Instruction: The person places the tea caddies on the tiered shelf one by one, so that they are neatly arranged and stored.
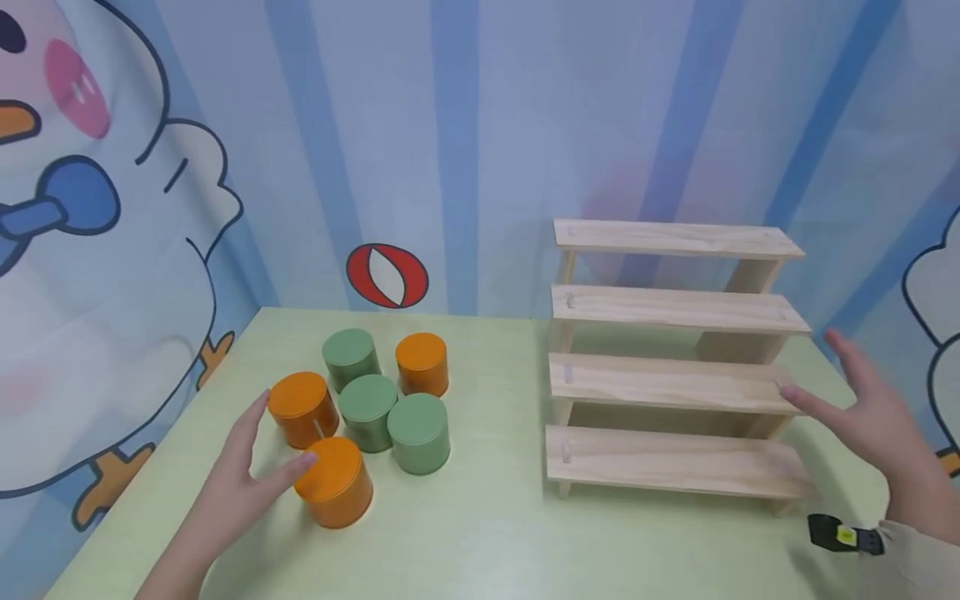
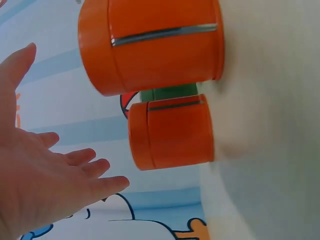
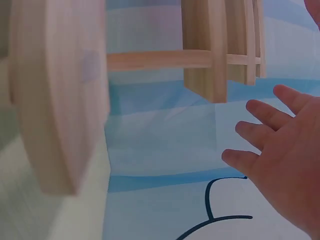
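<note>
My left hand (image 1: 238, 487) is spread beside the nearest orange tin (image 1: 335, 483), its thumb overlapping the lid in the head view. In the left wrist view the palm and straight fingers hold nothing, and two orange tins (image 2: 170, 132) stand beyond them. Another orange tin (image 1: 303, 410) is just past the left fingertips, and a third (image 1: 422, 364) stands farther back. Three green tins (image 1: 367, 412) are grouped among the orange ones. On the other side, my right hand (image 1: 873, 421) is spread at the right end of a wooden four-step shelf (image 1: 675, 462), gripping nothing.
The tins and shelf stand on a pale green table (image 1: 495, 533). Behind it hangs a blue striped backdrop (image 1: 510, 150) with cartoon figures, coming down to the table's back edge. A dark band (image 1: 843, 535) sits at the right wrist.
</note>
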Available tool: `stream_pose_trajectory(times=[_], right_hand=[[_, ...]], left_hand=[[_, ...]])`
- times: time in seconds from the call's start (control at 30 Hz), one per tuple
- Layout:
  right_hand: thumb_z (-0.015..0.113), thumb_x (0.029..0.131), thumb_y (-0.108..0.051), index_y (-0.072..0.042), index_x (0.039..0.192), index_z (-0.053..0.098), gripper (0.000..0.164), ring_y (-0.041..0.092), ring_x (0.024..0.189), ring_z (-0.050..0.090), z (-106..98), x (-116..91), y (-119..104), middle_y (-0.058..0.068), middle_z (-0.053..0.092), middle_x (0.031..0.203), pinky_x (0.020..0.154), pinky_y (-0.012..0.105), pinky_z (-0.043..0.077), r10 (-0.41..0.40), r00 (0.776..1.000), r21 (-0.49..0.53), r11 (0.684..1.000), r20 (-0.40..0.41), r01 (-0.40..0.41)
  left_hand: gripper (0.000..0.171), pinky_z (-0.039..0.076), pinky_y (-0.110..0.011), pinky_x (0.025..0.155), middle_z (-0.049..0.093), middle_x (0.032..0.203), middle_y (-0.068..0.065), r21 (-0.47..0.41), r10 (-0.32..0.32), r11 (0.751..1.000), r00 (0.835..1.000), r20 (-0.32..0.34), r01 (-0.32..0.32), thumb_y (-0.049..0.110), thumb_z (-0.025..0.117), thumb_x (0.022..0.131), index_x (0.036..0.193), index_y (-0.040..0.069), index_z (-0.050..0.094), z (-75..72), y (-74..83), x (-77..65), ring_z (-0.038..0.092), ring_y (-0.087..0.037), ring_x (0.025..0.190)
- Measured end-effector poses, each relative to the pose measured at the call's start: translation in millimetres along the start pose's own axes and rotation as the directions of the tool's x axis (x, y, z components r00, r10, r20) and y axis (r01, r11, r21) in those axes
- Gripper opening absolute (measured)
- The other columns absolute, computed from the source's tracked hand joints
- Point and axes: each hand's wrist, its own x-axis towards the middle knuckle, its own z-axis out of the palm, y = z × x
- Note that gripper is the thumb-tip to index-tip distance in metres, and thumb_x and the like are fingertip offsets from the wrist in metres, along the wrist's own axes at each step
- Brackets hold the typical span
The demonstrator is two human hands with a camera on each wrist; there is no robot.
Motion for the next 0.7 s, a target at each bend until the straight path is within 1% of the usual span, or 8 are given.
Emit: stream_pose_trajectory(times=[0.07,0.1,0.2,0.27,0.33,0.4,0.57,0.7], right_hand=[[0.060,0.094,-0.037,-0.018,0.155,-0.008,0.093,0.052,0.141,-0.006,6.0,-0.4,9.8,0.022,-0.010,0.159,0.102,0.076,0.005,0.009,1.000,0.027,1.000,-0.008,-0.008],[0.060,0.094,-0.037,-0.020,0.155,-0.007,0.092,0.047,0.143,-0.006,9.8,-0.2,15.9,0.019,-0.009,0.160,0.106,0.072,0.005,0.012,1.000,0.038,0.999,-0.019,-0.012],[0.060,0.094,-0.035,-0.019,0.155,-0.007,0.092,0.044,0.144,-0.006,16.1,-0.2,24.2,0.020,-0.006,0.160,0.109,0.068,0.004,-0.003,1.000,0.086,0.996,-0.013,0.005],[0.061,0.094,-0.034,-0.017,0.155,-0.007,0.093,0.045,0.144,-0.003,18.1,-1.4,22.4,0.022,-0.004,0.159,0.110,0.067,0.005,0.001,1.000,0.113,0.994,0.005,-0.001],[0.061,0.094,-0.032,-0.014,0.154,-0.010,0.094,0.054,0.140,-0.004,17.0,-2.2,15.9,0.027,-0.006,0.157,0.104,0.073,0.007,-0.004,0.998,0.140,0.990,0.056,-0.004],[0.062,0.094,-0.032,-0.013,0.154,-0.011,0.096,0.056,0.138,-0.002,17.1,-2.9,10.4,0.028,-0.007,0.157,0.102,0.074,0.011,0.012,0.996,0.151,0.988,0.084,-0.025],[0.063,0.094,-0.031,-0.014,0.153,-0.013,0.098,0.054,0.139,0.000,15.7,-3.1,4.5,0.024,-0.007,0.158,0.098,0.076,0.016,0.021,0.990,0.172,0.984,0.139,-0.045],[0.063,0.094,-0.033,-0.013,0.154,-0.012,0.098,0.054,0.139,0.002,17.7,-1.0,4.9,0.025,-0.006,0.158,0.097,0.077,0.016,0.040,0.985,0.172,0.983,0.167,-0.069]], left_hand=[[0.103,0.021,-0.075,0.100,0.001,0.160,-0.020,-0.007,-0.019,1.000,1.000,0.012,0.019,0.045,0.067,0.088,0.156,0.016,-0.005,4.0,-2.1,-0.9,0.012,-0.050,0.141],[0.103,0.021,-0.074,0.101,0.002,0.160,-0.020,-0.011,-0.025,1.000,1.000,0.016,0.026,0.045,0.068,0.088,0.156,0.016,-0.004,6.0,-3.1,-1.0,0.013,-0.049,0.141],[0.103,0.022,-0.072,0.103,0.007,0.160,-0.021,-0.019,-0.036,0.999,0.999,0.029,0.036,0.044,0.069,0.087,0.156,0.012,-0.001,11.2,-5.4,-1.2,0.015,-0.048,0.141],[0.104,0.022,-0.070,0.105,0.008,0.159,-0.021,-0.022,-0.044,0.999,0.998,0.043,0.045,0.045,0.069,0.086,0.156,0.011,0.000,14.1,-6.4,-1.4,0.016,-0.048,0.141],[0.104,0.023,-0.068,0.106,0.010,0.159,-0.022,-0.024,-0.045,0.999,0.998,0.054,0.046,0.044,0.070,0.086,0.155,0.009,0.001,16.6,-7.2,-1.5,0.017,-0.047,0.141],[0.106,0.024,-0.067,0.106,0.011,0.158,-0.023,-0.024,-0.055,0.998,0.996,0.071,0.057,0.045,0.071,0.085,0.155,0.008,0.000,18.7,-7.7,-1.6,0.018,-0.047,0.141],[0.109,0.023,-0.067,0.107,0.016,0.157,-0.024,-0.040,-0.094,0.994,0.990,0.105,0.098,0.045,0.073,0.083,0.155,0.009,-0.001,22.2,-9.0,0.4,0.019,-0.045,0.141],[0.111,0.023,-0.067,0.107,0.019,0.156,-0.024,-0.047,-0.121,0.991,0.984,0.134,0.129,0.047,0.073,0.082,0.155,0.011,-0.001,24.3,-8.3,2.1,0.019,-0.043,0.142]])
